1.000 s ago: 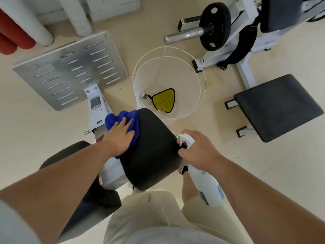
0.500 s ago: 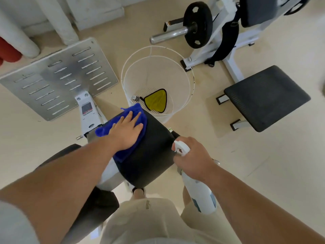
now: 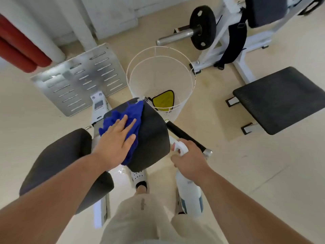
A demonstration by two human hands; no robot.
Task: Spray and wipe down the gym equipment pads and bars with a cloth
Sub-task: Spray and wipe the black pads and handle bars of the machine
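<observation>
Two hands are busy. The left hand lies flat, fingers straight and a little spread, pressing the blue cloth onto the left and far part of the round pad in the middle of the scene. The right hand, just right of that pad, has its fingers curled round the neck of the white bottle, which hangs down beside the person's leg with its head close to the pad.

As a judgement, the job is somewhere in its middle: this one pad is under the wipe, and its right half lies bare of the cloth. No surface shows a wet sheen, so which parts are done cannot be told. Likely left are the seat at near left, the black bar just right of the pad, the bench at right and the far machine's bar. A basket beyond the pad holds a yellow cloth.
</observation>
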